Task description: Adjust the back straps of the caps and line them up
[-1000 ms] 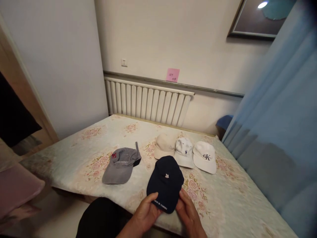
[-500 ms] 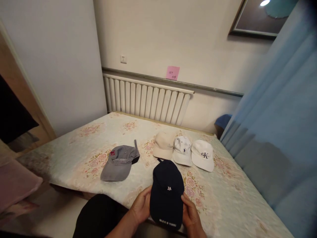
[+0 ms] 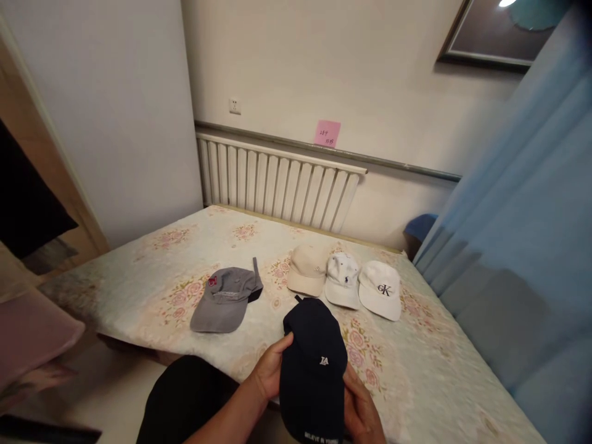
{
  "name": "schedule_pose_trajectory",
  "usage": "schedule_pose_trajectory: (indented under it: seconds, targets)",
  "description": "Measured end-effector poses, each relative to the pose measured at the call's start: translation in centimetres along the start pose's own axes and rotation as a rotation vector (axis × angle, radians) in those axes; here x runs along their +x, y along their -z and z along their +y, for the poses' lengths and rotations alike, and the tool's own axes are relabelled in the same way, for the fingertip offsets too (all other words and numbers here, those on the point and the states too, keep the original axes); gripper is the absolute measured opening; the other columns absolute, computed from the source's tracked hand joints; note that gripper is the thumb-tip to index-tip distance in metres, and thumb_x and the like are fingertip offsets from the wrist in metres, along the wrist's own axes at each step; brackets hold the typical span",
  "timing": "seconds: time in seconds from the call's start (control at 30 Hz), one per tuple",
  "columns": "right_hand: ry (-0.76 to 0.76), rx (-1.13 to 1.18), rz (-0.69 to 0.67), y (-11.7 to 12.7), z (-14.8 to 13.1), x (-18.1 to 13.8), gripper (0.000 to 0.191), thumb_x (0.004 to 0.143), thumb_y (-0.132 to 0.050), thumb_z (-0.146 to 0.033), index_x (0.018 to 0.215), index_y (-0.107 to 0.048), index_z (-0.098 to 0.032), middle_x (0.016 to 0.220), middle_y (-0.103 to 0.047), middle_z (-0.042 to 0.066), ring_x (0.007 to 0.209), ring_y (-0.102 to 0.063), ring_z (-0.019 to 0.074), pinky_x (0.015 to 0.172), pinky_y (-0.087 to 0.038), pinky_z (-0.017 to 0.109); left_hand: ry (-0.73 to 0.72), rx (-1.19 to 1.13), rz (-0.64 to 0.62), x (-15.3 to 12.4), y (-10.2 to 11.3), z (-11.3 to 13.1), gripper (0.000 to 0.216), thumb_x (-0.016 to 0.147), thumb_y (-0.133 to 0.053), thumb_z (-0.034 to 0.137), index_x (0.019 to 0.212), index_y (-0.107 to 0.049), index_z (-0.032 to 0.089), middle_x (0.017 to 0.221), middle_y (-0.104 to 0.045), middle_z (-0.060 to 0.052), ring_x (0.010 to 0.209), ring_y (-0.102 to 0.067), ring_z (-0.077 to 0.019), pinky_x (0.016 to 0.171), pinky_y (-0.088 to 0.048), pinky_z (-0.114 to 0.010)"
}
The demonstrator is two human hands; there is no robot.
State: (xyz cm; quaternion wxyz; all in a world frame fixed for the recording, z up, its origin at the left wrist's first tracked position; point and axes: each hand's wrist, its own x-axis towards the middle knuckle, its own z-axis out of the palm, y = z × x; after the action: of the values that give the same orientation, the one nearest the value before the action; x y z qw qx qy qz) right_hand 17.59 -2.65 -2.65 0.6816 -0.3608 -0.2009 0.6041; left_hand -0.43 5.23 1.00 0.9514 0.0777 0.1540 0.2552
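Observation:
I hold a dark navy cap (image 3: 314, 364) with a small white logo over the near edge of the bed (image 3: 152, 290). My left hand (image 3: 271, 370) grips its left side with the thumb on the crown. On its right side my right hand (image 3: 361, 410) is closed, partly hidden under the cap. The brim points toward me. Farther back on the bed lie a grey cap (image 3: 224, 299), a beige cap (image 3: 306, 277), a white cap with small dots (image 3: 343, 280) and a white cap with black letters (image 3: 382, 296).
A floral cover lies on the bed. A white radiator (image 3: 277, 185) runs along the far wall, with a pink note (image 3: 327, 133) above it. A blue curtain (image 3: 518, 246) hangs at the right. Pink cushions (image 3: 32, 339) sit at the left.
Both hands have drawn the navy cap toward me and turned it, so its brim now reaches the lower edge of the view. The other caps have not moved.

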Motion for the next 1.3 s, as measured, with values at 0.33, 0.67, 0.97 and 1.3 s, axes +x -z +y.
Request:
schedule_pose_trajectory:
  seconds: [0.33,0.67,0.97,1.3]
  targets:
    - [-0.092,0.132,0.082,-3.9,-2.8,-2.6,0.05,0.071,-0.067,-0.027,0.119,-0.058,-0.021,0.112,-0.068,0.008,0.114,-0.056,0.0286,0.096,-0.043,0.05,0.036,0.035,0.005,-0.3,-1.1,-0.2,0.046,0.078,-0.055,0.038,0.107,-0.065,0.005,0.096,-0.071,-0.016,0.099,-0.063,-0.0331,0.095,-0.039,-0.044]
    - [-0.22,0.263,0.204,-4.6,-5.4,-3.9,0.046,0.069,-0.071,-0.024,0.115,-0.062,-0.025,0.098,-0.073,0.006,0.094,-0.067,0.0284,0.091,-0.047,0.051,-0.085,-0.035,-0.091,-1.0,-3.4,-0.8,0.042,0.081,-0.052,0.035,0.111,-0.063,0.007,0.101,-0.07,-0.015,0.106,-0.06,-0.0316,0.101,-0.033,-0.044]
    - [-0.365,0.234,0.263,-3.8,-4.9,-3.6,0.041,0.071,-0.068,-0.04,0.103,-0.068,-0.014,0.096,-0.073,0.012,0.101,-0.063,0.0313,0.094,-0.044,0.052,-0.168,-0.069,-0.049,-1.4,-3.0,-0.6,0.037,0.081,-0.056,0.03,0.111,-0.063,0.009,0.097,-0.072,-0.012,0.109,-0.058,-0.0288,0.104,-0.031,-0.041]
    - [-0.258,0.121,0.176,-3.4,-3.7,-3.8,0.043,0.065,-0.069,-0.049,0.095,-0.071,-0.019,0.098,-0.072,0.013,0.107,-0.059,0.0348,0.095,-0.042,0.056,-0.032,-0.042,-0.099,-1.6,-2.1,-0.1,0.05,0.083,-0.051,0.046,0.118,-0.059,0.01,0.102,-0.07,-0.015,0.106,-0.06,-0.0323,0.1,-0.034,-0.045]
